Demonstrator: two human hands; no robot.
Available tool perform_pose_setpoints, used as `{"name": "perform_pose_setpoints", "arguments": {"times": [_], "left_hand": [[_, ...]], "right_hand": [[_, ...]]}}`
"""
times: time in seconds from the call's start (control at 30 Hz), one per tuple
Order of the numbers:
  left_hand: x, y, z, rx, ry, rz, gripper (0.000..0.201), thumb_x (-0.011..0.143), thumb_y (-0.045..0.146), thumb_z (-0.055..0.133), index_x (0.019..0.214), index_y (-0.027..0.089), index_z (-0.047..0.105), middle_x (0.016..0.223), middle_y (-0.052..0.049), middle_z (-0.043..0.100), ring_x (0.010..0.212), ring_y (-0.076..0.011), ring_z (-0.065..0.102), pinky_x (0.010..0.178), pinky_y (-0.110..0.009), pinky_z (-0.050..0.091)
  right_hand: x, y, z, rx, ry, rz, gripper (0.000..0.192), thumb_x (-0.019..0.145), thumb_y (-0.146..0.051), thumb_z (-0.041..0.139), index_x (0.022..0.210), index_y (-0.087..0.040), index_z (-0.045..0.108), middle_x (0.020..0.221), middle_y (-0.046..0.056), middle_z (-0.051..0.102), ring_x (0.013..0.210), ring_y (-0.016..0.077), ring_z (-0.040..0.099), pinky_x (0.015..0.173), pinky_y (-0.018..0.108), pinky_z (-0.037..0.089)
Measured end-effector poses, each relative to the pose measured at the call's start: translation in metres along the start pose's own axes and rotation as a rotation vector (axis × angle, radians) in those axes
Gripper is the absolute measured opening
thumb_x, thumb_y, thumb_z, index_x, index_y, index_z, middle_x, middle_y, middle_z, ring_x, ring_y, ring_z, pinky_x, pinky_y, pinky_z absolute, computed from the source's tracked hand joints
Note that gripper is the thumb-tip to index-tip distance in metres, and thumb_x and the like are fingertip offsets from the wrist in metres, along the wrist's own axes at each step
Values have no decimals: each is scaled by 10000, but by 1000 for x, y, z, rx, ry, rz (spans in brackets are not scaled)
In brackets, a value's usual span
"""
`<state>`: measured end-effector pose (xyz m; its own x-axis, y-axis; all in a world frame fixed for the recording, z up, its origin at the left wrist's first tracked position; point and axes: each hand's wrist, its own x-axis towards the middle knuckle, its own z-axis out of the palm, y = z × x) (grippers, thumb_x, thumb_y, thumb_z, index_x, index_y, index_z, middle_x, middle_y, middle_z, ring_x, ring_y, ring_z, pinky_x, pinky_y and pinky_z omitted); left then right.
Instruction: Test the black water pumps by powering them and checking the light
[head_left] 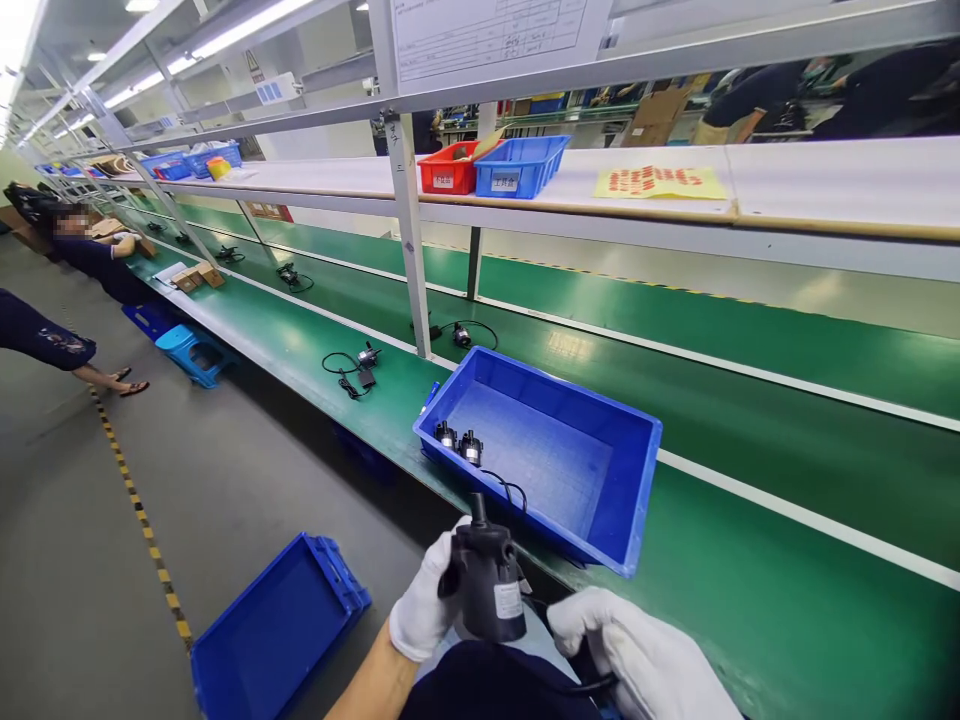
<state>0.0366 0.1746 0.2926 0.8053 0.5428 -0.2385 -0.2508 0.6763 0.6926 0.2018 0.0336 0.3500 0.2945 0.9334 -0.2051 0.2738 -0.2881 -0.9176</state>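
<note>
Left hand: white-gloved left hand (426, 600) wrapped around the black pump (487, 585), fingers closed on its body from the left side.
Pump: held upright just short of the near table edge, nozzle pointing up, a white label on its lower front – print too small to read.
Right hand: white-gloved right hand (637, 655) low beside the pump, slightly apart from it, closed loosely around the black cable (581, 685) that runs off the pump; how firmly it grips I cannot tell.
Hands, relation: near each other, not touching – the pump sits between them.
Floor bin: an empty blue bin (274, 630) tilted on the grey floor to the left of the left forearm.
Table bin: a blue tray (600, 480) on the green table (787, 600), just beyond the pump; two small black pumps (459, 443) lie in its near-left corner, their wire trailing toward the near wall.
Belt: past the tray, the green conveyor (675, 330) carries single pumps with coiled leads (356, 365), spaced well apart down the line.
Shelf: overhead shelf holds a red bin (448, 170) touching a blue bin (520, 165), and a yellow sheet (660, 182) further right.
Far left: a seated person (97, 255) at the line, next to a blue stool (196, 352).
</note>
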Motion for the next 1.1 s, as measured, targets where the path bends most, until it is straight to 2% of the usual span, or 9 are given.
{"name": "perform_pose_setpoints", "arguments": {"times": [0.13, 0.27, 0.53, 0.73, 0.83, 0.9, 0.97, 1.03, 1.1], "left_hand": [[-12, 13, 3, 714, 34, 373, 763, 703, 690, 765, 1298, 251, 576, 1122, -70, 614, 990, -249, 609, 906, -377, 464], [-19, 10, 0, 978, 124, 604, 940, 615, 689, 820, 1399, 277, 505, 1127, -90, 584, 969, -279, 613, 904, -408, 469], [-27, 2, -11, 993, 277, 477, 1202, 425, 658, 917, 1448, 212, 472, 1197, -140, 594, 1088, -366, 589, 1066, -466, 370], [-27, 12, 12, 1055, 282, 421, 1251, 486, 696, 876, 1510, 167, 387, 1155, -136, 595, 1049, -335, 587, 1038, -446, 397], [-28, 21, 22, 918, 208, 373, 1270, 495, 810, 780, 1520, 173, 386, 1235, -160, 587, 1123, -363, 562, 1056, -463, 384], [-31, 28, 24, 767, 118, 336, 1087, 692, 873, 558, 1518, 183, 398, 1210, -148, 612, 1082, -326, 580, 1011, -443, 418], [-33, 33, 24, 693, 131, 311, 797, 922, 750, 321, 1476, 194, 460, 1112, -117, 645, 979, -259, 600, 946, -402, 449], [-36, 37, 24, 731, 216, 302, 611, 1021, 584, 248, 1412, 210, 531, 1100, -102, 656, 972, -232, 602, 943, -379, 450], [-40, 39, 26, 828, 227, 279, 527, 1037, 517, 294, 1403, 229, 541, 1258, -111, 630, 1134, -253, 582, 1037, -390, 412]], "right_hand": [[13, 15, 7, 85, -6, -10, 632, 997, -652, 224, 846, -228, 668, 708, 24, 677, 539, 147, 568, 549, 243, 503], [23, 16, 12, 91, -18, -31, 612, 990, -666, 259, 840, -228, 660, 691, 21, 668, 619, 170, 625, 634, 262, 530], [20, 5, 14, 209, -42, -52, 589, 959, -724, 301, 834, -224, 586, 689, 26, 652, 625, 177, 634, 636, 275, 539], [28, -13, 4, 61, -11, 112, 489, 926, -659, 426, 743, -217, 528, 707, 1, 584, 639, 151, 498, 629, 280, 444], [36, -8, 6, 365, -51, 205, 558, 902, -750, 446, 756, -213, 483, 667, -30, 528, 574, 110, 398, 537, 233, 342], [42, -2, 9, 647, -44, 320, 595, 826, -797, 542, 755, -209, 478, 576, -63, 473, 501, 79, 339, 478, 198, 259], [48, 1, 12, 832, 2, 424, 624, 714, -791, 680, 698, -212, 447, 470, -109, 343, 432, 51, 236, 438, 184, 180], [53, 1, 15, 900, 12, 467, 653, 655, -769, 746, 638, -222, 389, 427, -131, 257, 411, 39, 141, 416, 193, 134], [55, -4, 16, 881, 11, 445, 677, 679, -764, 735, 597, -229, 328, 433, -121, 261, 428, 43, 151, 425, 203, 168]]}}
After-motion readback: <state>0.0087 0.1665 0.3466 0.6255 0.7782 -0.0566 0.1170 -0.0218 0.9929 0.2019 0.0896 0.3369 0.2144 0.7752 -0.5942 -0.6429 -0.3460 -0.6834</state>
